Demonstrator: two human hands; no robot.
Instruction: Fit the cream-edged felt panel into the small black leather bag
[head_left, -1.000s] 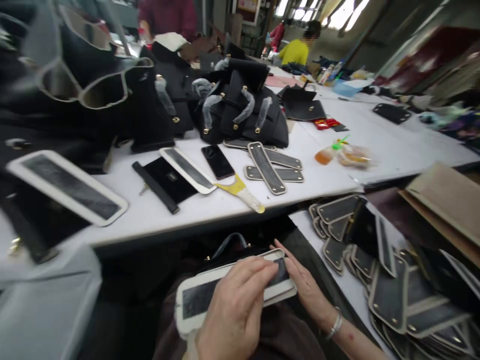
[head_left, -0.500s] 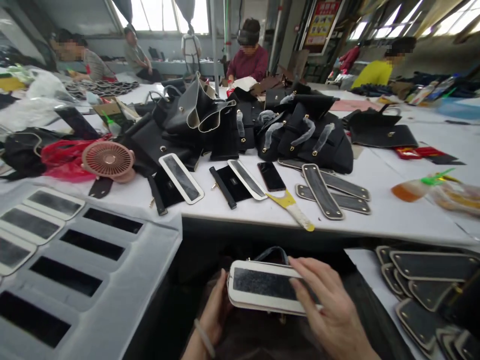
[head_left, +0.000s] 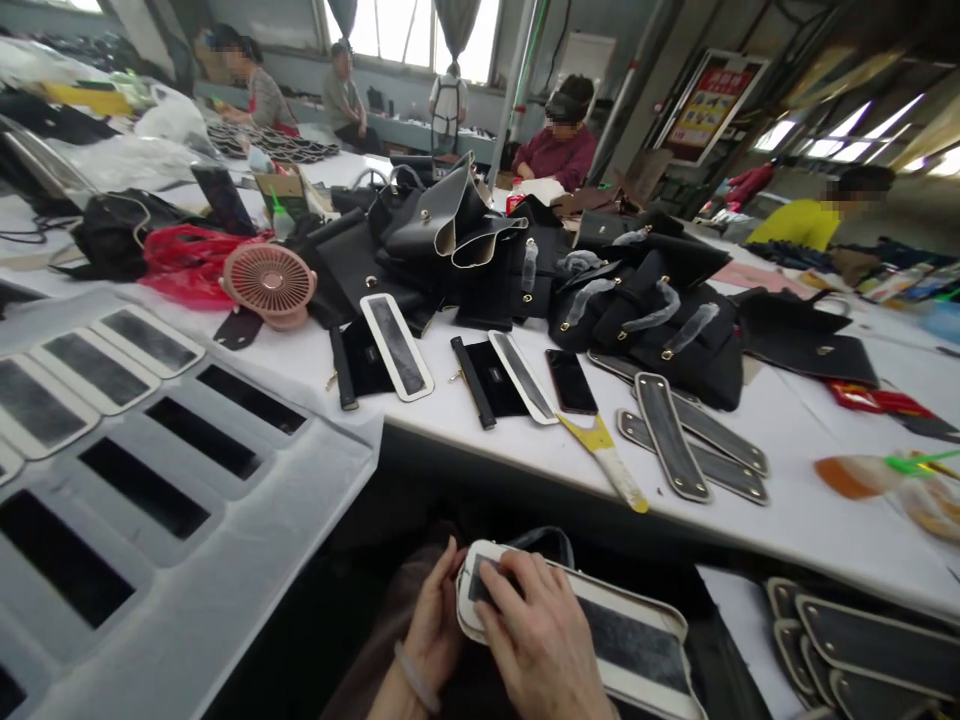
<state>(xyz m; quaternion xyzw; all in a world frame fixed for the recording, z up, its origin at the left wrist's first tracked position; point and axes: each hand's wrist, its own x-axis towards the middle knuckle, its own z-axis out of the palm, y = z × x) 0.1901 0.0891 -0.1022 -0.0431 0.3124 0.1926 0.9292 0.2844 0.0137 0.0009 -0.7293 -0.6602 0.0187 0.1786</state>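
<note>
A handbag lies across my lap, its base panel (head_left: 630,640) facing up: a long rounded board with a white border and a dark strip along the middle. My left hand (head_left: 431,625) cups the panel's left end, thumb pointing up, the other fingers partly hidden. My right hand (head_left: 536,615) lies over the left half of the panel with its fingertips pressing on the dark strip. Behind the panel, a plastic-wrapped handle (head_left: 551,540) arches up. Most of the bag's body is hidden below.
White-bordered panels (head_left: 97,370) lie on a grey sheet at left. On the table are a yellow-handled scraper (head_left: 604,460), a phone (head_left: 571,380), riveted strips (head_left: 671,435), a pink fan (head_left: 270,280) and piled black bags (head_left: 450,220). More strips (head_left: 870,635) lie at right. Co-workers sit beyond.
My right hand has slid left along the panel, from its right part to its left end. The panel now slopes down to the right and shows more length. My view has turned left and tilted.
</note>
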